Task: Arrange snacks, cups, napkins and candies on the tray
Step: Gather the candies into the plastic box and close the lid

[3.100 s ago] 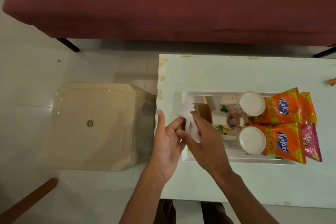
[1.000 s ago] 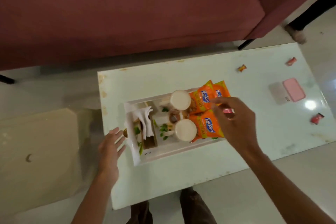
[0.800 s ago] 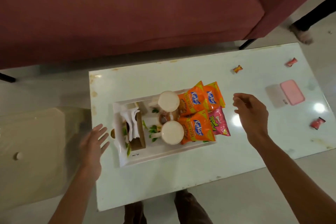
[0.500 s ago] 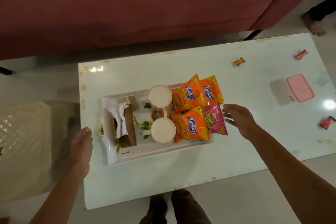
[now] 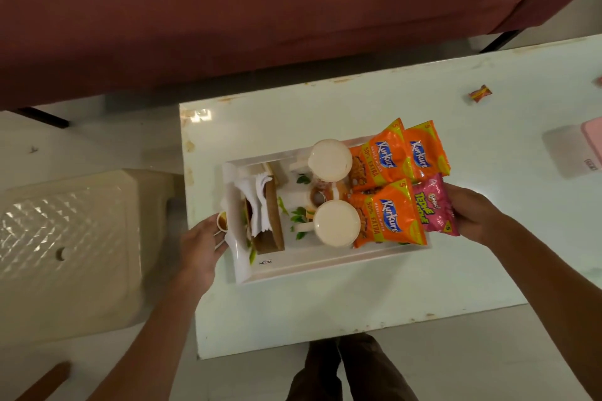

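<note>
**Both hands at the ends of the loaded tray**

A cream plastic stool stands on the floor well left of the tray, which is the landmark here. The left hand is at the tray's left end, its fingers curled against the rim beside a small round handle knob; whether they actually grip the rim cannot be told. Inside the tray at its left end, white napkins stand in a brown holder. In the middle of the tray sit two cups, one behind the other, with a candy between them. On the tray's right half lie three orange Kurkure packets, and a pink snack packet hangs out over the right rim. The right hand is at that right end, fingers tucked under the pink packet and hidden, so their hold cannot be told. The tray rests on the pale worktop. Far right of the tray, a loose wrapped candy lies on the worktop, and a pink box shows at the frame's edge. A maroon sofa runs behind the tray.
</note>
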`<state>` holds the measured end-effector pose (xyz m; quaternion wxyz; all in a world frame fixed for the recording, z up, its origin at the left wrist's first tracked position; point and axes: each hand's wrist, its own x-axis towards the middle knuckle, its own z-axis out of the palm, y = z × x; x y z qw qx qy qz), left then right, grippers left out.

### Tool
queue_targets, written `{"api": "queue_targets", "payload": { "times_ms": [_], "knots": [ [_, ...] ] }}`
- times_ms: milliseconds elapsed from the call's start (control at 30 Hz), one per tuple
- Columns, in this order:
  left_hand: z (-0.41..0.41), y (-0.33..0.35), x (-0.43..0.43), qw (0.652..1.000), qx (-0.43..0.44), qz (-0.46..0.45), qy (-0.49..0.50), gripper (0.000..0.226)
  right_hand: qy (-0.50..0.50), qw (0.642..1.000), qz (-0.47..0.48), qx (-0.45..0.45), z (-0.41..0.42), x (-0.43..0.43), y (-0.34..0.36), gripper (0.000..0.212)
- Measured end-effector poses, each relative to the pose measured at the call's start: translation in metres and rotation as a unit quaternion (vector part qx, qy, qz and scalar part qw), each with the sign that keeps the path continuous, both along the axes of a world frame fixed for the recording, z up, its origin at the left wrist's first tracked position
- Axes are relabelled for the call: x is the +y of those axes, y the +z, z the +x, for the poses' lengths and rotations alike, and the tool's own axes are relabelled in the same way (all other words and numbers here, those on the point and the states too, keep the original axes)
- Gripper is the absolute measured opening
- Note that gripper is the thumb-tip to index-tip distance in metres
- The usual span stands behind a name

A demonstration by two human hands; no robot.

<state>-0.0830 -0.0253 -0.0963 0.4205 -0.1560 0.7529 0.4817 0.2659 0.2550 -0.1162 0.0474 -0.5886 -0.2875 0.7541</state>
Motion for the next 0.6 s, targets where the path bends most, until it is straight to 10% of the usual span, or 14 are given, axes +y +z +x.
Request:
{"api": "queue_targets", "payload": {
  "times_ms": [600],
  "knots": [
    [0.001,-0.02,0.006,0.995,0.072,-0.041,-0.049,0.014,-0.021,1.0,-0.006,-0.01,-0.014,0.011,-0.001,0.039]
  ]
}}
